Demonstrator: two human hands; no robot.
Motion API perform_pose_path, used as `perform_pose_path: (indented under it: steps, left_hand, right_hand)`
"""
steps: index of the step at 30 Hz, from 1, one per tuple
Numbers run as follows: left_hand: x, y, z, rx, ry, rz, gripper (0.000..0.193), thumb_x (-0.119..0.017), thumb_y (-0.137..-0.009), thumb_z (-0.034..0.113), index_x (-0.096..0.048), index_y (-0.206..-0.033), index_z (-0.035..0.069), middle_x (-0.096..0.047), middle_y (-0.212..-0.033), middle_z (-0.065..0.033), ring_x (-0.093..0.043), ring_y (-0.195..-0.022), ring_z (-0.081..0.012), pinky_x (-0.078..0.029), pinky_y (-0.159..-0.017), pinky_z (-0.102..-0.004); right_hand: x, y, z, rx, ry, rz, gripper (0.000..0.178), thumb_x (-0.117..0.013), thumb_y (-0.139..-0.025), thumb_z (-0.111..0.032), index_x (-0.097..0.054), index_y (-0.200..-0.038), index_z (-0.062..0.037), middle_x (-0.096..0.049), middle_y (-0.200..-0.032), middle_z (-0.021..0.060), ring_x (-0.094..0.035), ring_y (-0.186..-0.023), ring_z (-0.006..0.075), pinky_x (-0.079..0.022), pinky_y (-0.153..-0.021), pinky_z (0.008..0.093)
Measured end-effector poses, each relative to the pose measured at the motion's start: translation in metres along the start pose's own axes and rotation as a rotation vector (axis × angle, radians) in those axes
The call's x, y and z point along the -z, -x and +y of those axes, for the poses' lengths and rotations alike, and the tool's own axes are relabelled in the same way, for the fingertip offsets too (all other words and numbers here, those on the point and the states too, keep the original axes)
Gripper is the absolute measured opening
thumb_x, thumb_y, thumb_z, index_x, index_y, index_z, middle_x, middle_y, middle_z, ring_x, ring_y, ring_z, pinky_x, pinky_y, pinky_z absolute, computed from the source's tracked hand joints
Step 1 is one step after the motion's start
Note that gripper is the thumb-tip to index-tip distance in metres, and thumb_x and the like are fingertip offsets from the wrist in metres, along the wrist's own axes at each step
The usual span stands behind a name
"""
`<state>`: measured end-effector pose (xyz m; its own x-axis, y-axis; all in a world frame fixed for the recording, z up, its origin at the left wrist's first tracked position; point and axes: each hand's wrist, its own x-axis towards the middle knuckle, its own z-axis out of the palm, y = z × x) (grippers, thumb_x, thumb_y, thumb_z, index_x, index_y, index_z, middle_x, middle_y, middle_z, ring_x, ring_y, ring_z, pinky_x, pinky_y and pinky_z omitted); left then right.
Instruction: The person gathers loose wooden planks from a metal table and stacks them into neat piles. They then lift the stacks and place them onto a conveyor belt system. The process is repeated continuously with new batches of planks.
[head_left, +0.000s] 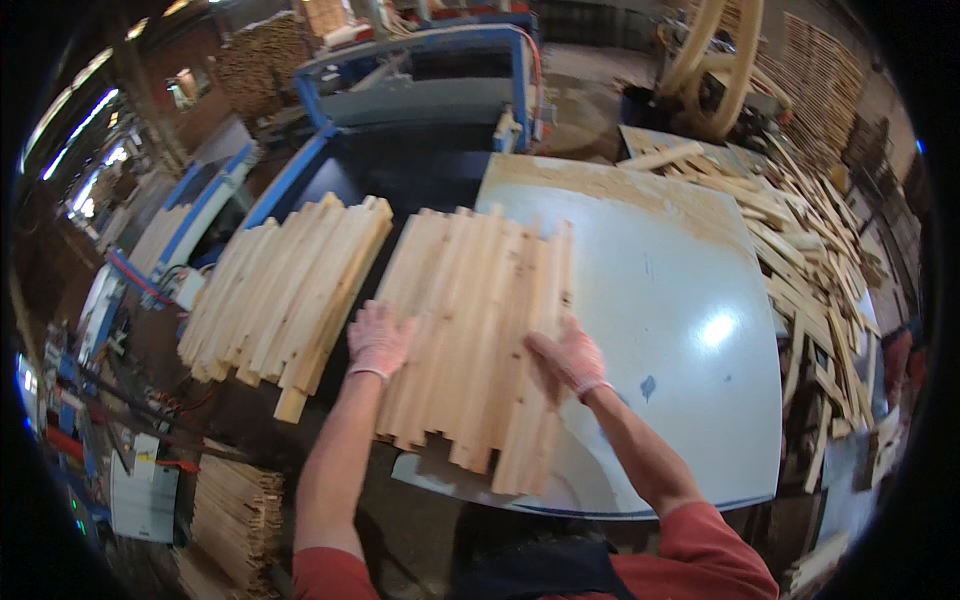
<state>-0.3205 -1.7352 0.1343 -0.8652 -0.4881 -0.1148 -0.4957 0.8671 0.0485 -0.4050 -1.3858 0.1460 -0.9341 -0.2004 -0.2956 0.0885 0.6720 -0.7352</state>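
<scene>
A row of pale wooden strips (460, 320) lies side by side in front of me, its ends uneven, partly on a glossy light table (690, 350). My left hand (378, 340), in a thin whitish glove, rests against the row's left edge with its fingers spread. On the opposite edge my right hand (570, 358), gloved alike, grips the outermost strips, thumb on top and fingers along the side. Left of a dark gap is a second bundle of wooden strips (290, 285), touched by neither hand.
Behind stands a blue-framed machine (415, 85) with a dark bed. Loose offcuts (800, 270) are heaped along the table's right side. A stack of strips (230, 520) sits low at the left, near a pale box (145, 500). Thick hoses (720, 70) hang at the back right.
</scene>
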Motion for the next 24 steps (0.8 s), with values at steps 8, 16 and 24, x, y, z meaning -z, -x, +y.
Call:
perform_pose_path:
  steps: [8, 16, 24]
  left_hand:
    - [0.006, -0.018, -0.058, -0.246, 0.040, 0.121, 0.084, -0.045, -0.108, 0.063, -0.037, -0.171, 0.008, -0.025, -0.180, -0.0228, -0.021, -0.167, -0.0411, -0.011, -0.135, -0.0583]
    - [-0.005, -0.013, -0.063, -0.590, 0.025, 0.019, 0.070, -0.051, -0.108, 0.051, -0.042, -0.169, 0.017, -0.032, -0.178, -0.0170, -0.025, -0.166, -0.0389, -0.012, -0.135, -0.0591]
    - [-0.008, -0.013, -0.067, -0.637, 0.078, 0.118, 0.071, -0.052, -0.107, 0.052, -0.044, -0.167, 0.016, -0.035, -0.177, -0.0161, -0.026, -0.164, -0.0384, -0.009, -0.134, -0.0609]
  right_hand:
    - [-0.073, -0.030, -0.070, 0.010, 0.011, -0.029, 0.097, -0.079, -0.084, -0.064, -0.049, -0.145, 0.0058, -0.075, -0.122, 0.0302, -0.073, -0.117, 0.0459, -0.057, -0.100, 0.0510]
    - [-0.112, -0.009, -0.119, 0.028, 0.362, 0.283, 0.108, -0.079, -0.087, -0.058, -0.034, -0.167, -0.0009, -0.040, -0.169, 0.0263, -0.043, -0.155, 0.0406, -0.045, -0.122, 0.0451]
    - [-0.175, -0.005, -0.208, -0.012, 0.670, 0.217, 0.091, -0.067, -0.094, -0.068, -0.047, -0.164, -0.0142, -0.039, -0.172, 0.0176, -0.029, -0.163, 0.0397, -0.019, -0.127, 0.0737]
